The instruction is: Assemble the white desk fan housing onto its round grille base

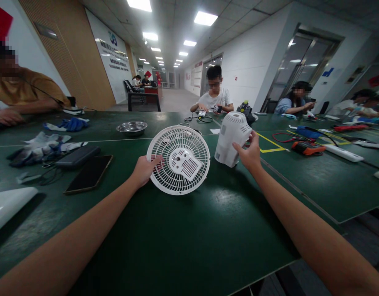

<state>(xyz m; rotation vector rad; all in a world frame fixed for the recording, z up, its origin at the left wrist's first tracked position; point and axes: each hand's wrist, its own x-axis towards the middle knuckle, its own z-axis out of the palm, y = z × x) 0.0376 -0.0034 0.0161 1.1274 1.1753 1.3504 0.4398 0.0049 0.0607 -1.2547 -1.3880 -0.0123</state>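
My left hand [144, 170] grips the left rim of a round white fan grille [189, 164], its thumb over the bars. The grille is tilted up toward me and shows a slotted plate at its centre. In my right hand [250, 153] is a white plastic fan housing [232, 137] with vent slots around its top; the hand clasps its right side, and some fingers are hidden behind it. Housing and grille are close side by side above the green table [183, 238], with a small gap between them.
Left of me lie a black phone [89, 174], a dark case [78, 157], gloves [44, 146] and a white panel [10, 203]. Farther back stands a metal bowl [132, 128]. An orange multimeter [308, 148] and a power strip [343, 153] are at right. Several people sit around the tables.
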